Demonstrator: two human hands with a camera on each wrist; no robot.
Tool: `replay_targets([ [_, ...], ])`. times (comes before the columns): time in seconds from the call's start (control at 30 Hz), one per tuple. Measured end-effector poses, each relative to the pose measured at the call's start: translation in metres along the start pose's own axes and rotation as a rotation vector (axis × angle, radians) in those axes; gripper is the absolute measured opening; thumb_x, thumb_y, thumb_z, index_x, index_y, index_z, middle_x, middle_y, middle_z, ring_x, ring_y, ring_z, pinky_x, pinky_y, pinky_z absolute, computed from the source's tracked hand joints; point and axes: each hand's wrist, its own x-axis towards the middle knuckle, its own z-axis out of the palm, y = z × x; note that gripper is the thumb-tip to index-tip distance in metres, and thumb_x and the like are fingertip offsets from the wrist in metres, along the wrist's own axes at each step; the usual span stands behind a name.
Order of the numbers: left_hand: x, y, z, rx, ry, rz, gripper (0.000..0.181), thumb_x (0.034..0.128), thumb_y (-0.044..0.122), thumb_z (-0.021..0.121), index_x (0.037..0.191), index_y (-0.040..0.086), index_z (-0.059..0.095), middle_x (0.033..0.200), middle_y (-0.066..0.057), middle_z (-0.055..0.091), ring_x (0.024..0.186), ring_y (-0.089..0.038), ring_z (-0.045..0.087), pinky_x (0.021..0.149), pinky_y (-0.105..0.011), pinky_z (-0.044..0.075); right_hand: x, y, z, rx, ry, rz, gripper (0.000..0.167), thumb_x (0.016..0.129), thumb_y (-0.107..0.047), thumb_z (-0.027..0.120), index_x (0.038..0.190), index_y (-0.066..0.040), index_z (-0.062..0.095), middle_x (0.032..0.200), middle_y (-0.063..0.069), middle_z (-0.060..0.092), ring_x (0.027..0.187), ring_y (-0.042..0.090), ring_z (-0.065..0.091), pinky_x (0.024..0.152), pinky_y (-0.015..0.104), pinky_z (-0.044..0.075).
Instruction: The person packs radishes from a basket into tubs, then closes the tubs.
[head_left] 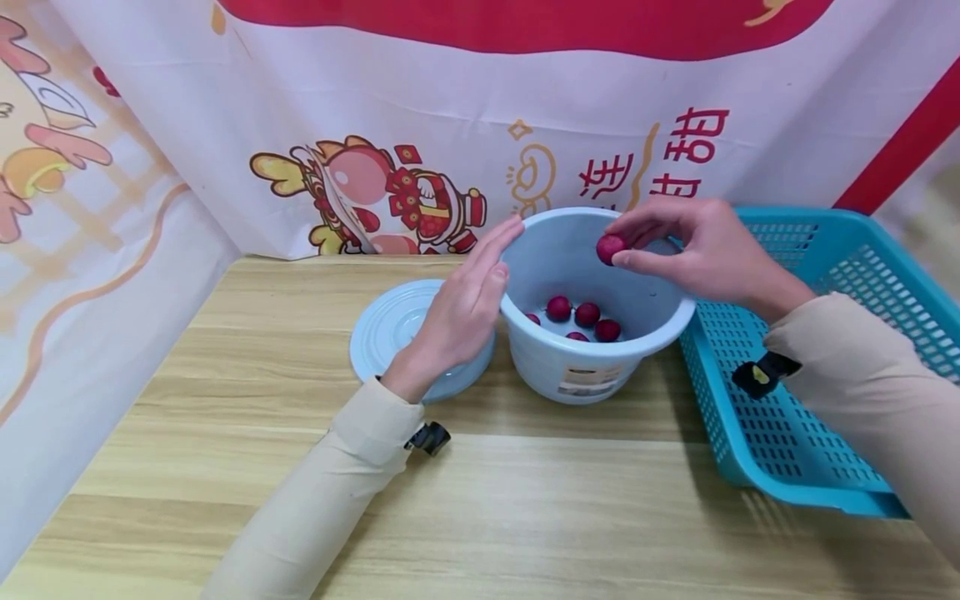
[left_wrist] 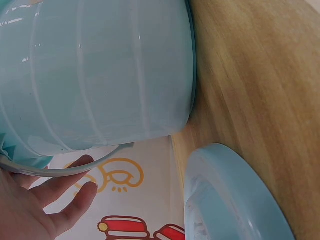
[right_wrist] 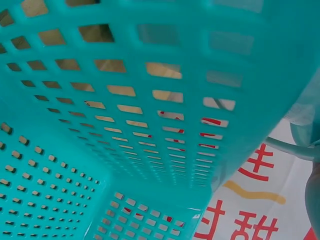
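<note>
A light blue bucket (head_left: 577, 367) stands upright with several dark red round fruits (head_left: 587, 314) on its floor. My left hand (head_left: 465, 312) rests against the left side of its rim with fingers extended. Over the bucket's opening, my right hand (head_left: 701, 250) pinches another dark red round fruit (head_left: 611, 248) between thumb and fingers. In the left wrist view, the bucket's thin handle (left_wrist: 65, 171) hangs beside my left fingers. The held fruit does not show in the right wrist view, where the basket wall fills most of the picture.
A round light blue lid (head_left: 390, 325) lies on the wooden table (head_left: 525, 508) left of the bucket. Close on the right stands a teal perforated basket (head_left: 780, 479), under my right forearm. A printed cloth (head_left: 450, 100) hangs behind.
</note>
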Motion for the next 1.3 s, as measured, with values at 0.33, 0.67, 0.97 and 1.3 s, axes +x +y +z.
replay_targets([
  [0.33, 0.0006, 0.0006, -0.0003, 0.005, -0.001, 0.008, 0.058, 0.1112, 0.028, 0.028, 0.167, 0.014, 0.034, 0.177, 0.001, 0.028, 0.164, -0.015, 0.028, 0.132, -0.043, 0.033, -0.0005, 0.0026, 0.004, -0.018, -0.004, -0.07, 0.044, 0.084, -0.022, 0.09, 0.126, -0.028, 0.077, 0.116, -0.004, 0.077, 0.099, 0.011, 0.069, 0.08, 0.012, 0.055],
  [0.67, 0.001, -0.0001, 0.0008, -0.002, -0.008, 0.002, 0.058, 0.1112, 0.029, 0.028, 0.167, 0.015, 0.034, 0.177, 0.002, 0.028, 0.163, -0.015, 0.028, 0.132, -0.043, 0.033, -0.0027, 0.0029, 0.0068, -0.019, -0.018, -0.06, 0.042, 0.086, -0.022, 0.089, 0.125, -0.029, 0.077, 0.117, -0.005, 0.075, 0.102, 0.012, 0.065, 0.082, 0.014, 0.053],
  [0.97, 0.0002, -0.0001, -0.0004, 0.009, -0.004, -0.002, 0.058, 0.1112, 0.029, 0.028, 0.167, 0.015, 0.033, 0.177, 0.001, 0.027, 0.164, -0.015, 0.027, 0.132, -0.044, 0.033, -0.0016, 0.001, 0.0089, -0.015, -0.018, -0.07, 0.04, 0.086, -0.02, 0.088, 0.124, -0.028, 0.077, 0.116, -0.007, 0.076, 0.101, 0.01, 0.065, 0.083, 0.016, 0.054],
  [1.3, -0.0001, 0.0005, -0.0006, 0.008, -0.003, 0.002, 0.058, 0.1111, 0.027, 0.029, 0.167, 0.015, 0.034, 0.177, 0.002, 0.028, 0.164, -0.015, 0.028, 0.132, -0.044, 0.033, -0.0021, 0.0007, 0.0085, -0.027, -0.023, -0.066, 0.039, 0.087, -0.022, 0.087, 0.124, -0.028, 0.077, 0.117, -0.006, 0.075, 0.101, 0.011, 0.064, 0.083, 0.017, 0.053],
])
